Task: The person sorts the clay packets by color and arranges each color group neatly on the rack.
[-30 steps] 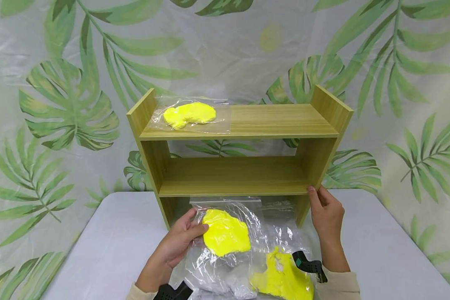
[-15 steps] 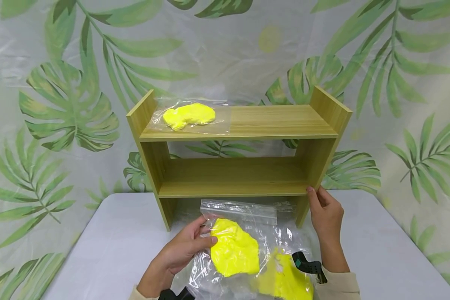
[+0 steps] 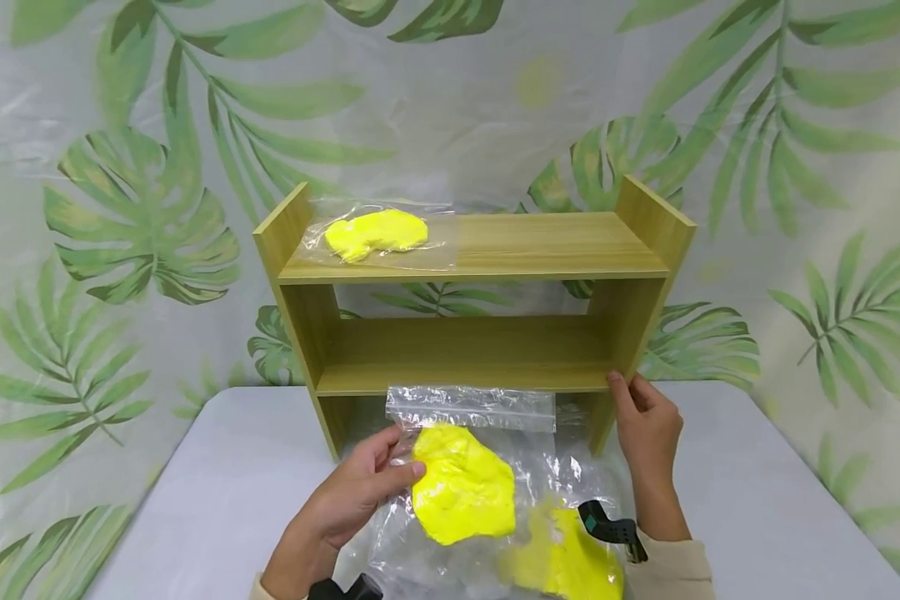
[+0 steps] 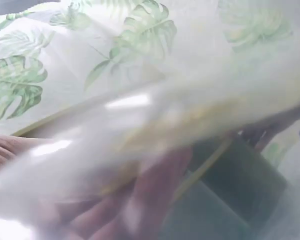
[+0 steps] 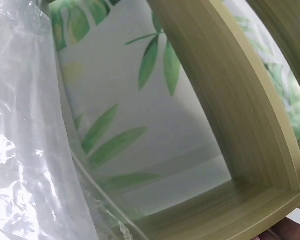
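My left hand (image 3: 345,504) pinches a clear zip bag (image 3: 468,408) by its left side, thumb in front. Flat inside it is a bright yellow lump (image 3: 463,483) that looks like soft clay. The bag hangs before the lower part of a wooden shelf (image 3: 487,381), its zip strip overlapping the middle board. In the left wrist view blurred plastic film (image 4: 90,135) covers most of the hand. My right hand (image 3: 651,433) grips the shelf's right side panel at middle-board height, thumb on the front edge. In the right wrist view its fingertips (image 5: 285,231) show at that corner.
Another clear bag with a torn-looking yellow lump (image 3: 577,554) lies low, near the right wrist's black camera mount (image 3: 607,527). A third bagged yellow lump (image 3: 382,232) rests on the top board's left side. A leaf-print cloth (image 3: 450,100) hangs behind the white table (image 3: 217,483).
The left hand's bag dipped and shifted right, then rose a little and straightened. Now it stands slightly lower and further right than at first. The right hand keeps its grip on the shelf.
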`<state>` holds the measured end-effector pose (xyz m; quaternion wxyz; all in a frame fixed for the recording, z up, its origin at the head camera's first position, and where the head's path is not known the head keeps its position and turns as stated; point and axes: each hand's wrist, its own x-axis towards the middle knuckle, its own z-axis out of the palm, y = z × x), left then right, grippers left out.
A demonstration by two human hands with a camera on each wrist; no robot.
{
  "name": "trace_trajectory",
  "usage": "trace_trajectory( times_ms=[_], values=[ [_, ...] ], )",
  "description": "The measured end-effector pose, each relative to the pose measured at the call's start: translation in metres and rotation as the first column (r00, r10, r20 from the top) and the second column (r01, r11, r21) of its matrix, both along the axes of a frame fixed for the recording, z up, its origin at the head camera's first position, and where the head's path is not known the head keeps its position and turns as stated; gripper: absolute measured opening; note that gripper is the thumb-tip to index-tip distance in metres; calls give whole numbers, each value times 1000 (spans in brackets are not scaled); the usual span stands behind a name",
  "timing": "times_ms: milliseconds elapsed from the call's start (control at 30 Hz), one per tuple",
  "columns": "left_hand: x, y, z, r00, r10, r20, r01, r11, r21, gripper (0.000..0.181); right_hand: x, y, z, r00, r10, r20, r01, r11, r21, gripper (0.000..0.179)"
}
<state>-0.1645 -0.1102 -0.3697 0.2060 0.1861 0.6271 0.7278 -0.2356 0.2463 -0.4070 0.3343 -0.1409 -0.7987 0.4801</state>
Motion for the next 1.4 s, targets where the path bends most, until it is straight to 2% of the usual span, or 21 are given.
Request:
trace_trajectory(
  times_ms=[133, 367, 600, 833, 1133, 1400],
  values=[
    [-4, -1, 10, 998, -20, -64, 22, 999, 32, 52, -2, -2, -2, 1000, -6, -6, 6, 1000, 7, 41],
    [-11, 3, 32, 986, -24, -163, 32, 999, 41, 47, -2, -2, -4, 999, -22, -26, 23, 999, 30, 37],
    [-15, 7, 52, 981, 36, -191, -29, 999, 40, 53, -1, -3, -4, 998, -10, -60, 13, 999, 46, 35],
    [-19, 10, 70, 966, 91, -243, -72, 994, 87, 46, -1, -2, -3, 997, -11, -80, 15, 998, 55, 33],
    [-32, 18, 98, 955, 131, -267, -109, 990, 95, 41, 1, 0, -3, 997, 16, -78, -13, 999, 47, 35],
    [-44, 24, 129, 939, 155, -307, -121, 985, 125, 36, 0, 0, -3, 998, 22, -63, -19, 999, 44, 37]
  ],
)
